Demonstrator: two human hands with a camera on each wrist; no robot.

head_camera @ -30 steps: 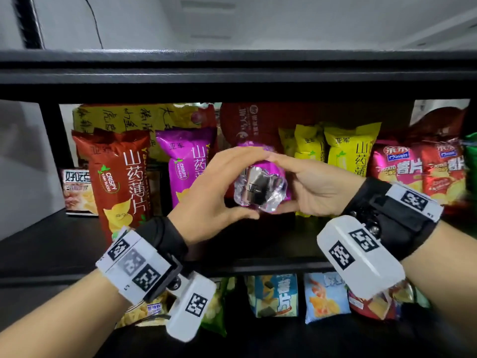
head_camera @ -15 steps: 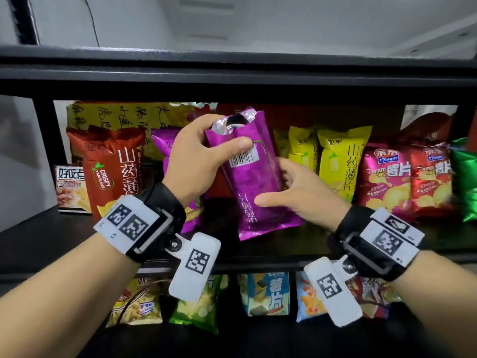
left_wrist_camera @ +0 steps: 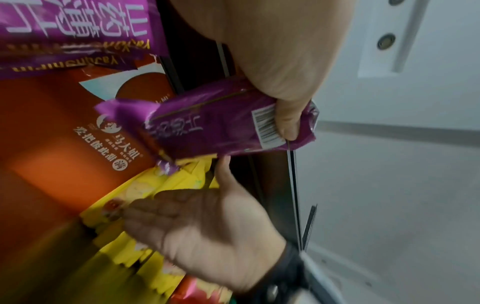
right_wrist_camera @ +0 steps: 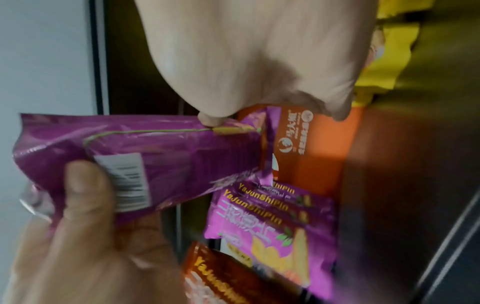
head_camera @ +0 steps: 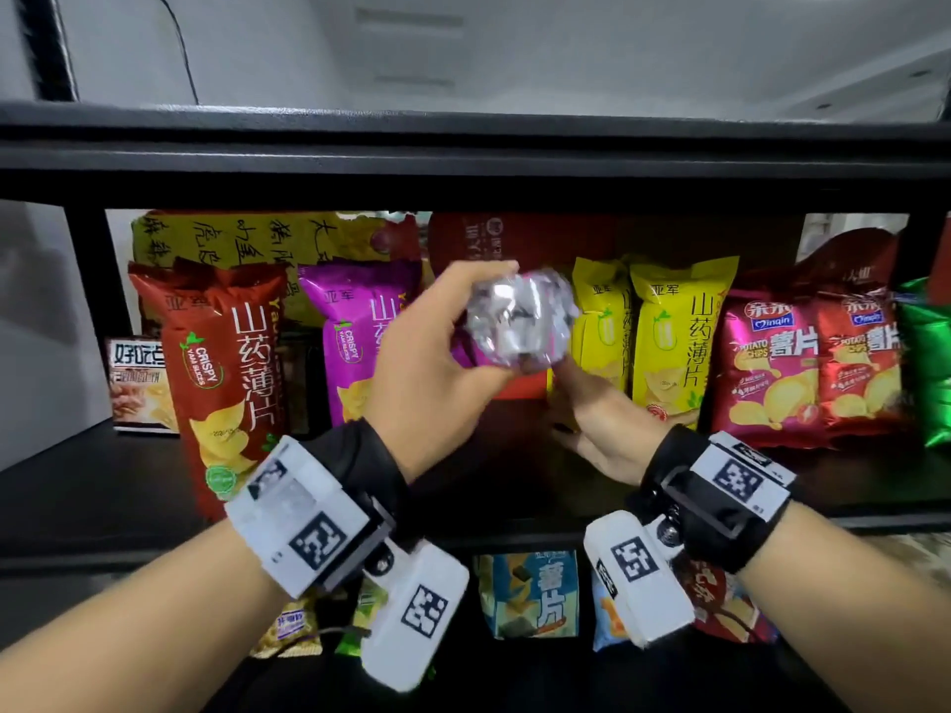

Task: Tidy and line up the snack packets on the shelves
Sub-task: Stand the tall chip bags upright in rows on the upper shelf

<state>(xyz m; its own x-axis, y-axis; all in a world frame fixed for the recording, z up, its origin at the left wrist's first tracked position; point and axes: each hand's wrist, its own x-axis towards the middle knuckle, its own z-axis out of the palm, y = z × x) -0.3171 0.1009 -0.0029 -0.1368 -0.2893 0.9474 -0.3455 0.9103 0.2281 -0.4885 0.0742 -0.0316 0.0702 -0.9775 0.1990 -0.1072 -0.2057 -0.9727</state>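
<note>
My left hand (head_camera: pixel 463 331) grips a purple snack packet (head_camera: pixel 520 321) in front of the middle shelf, its crinkled silver end turned toward me. In the left wrist view the thumb (left_wrist_camera: pixel 285 121) presses by the barcode on the packet (left_wrist_camera: pixel 221 127). My right hand (head_camera: pixel 571 403) lies just below with the palm open; only its thumb tip (right_wrist_camera: pixel 210 120) touches the packet (right_wrist_camera: pixel 145 152). On the shelf stand a red-brown yam crisp packet (head_camera: pixel 221 362), a second purple packet (head_camera: pixel 360 342) and two yellow ones (head_camera: pixel 669 326).
Pink and red potato chip packets (head_camera: pixel 772 362) and a green packet (head_camera: pixel 926 362) stand at the right. Big yellow (head_camera: pixel 247 239) and red bags (head_camera: pixel 514 239) lean at the back. The black shelf board (head_camera: pixel 103 481) is bare at the left front. More packets (head_camera: pixel 530 594) stand on the shelf below.
The purple packet has tipped from back-facing to end-on toward me. My right hand has left its lower side and dropped below it, palm open.
</note>
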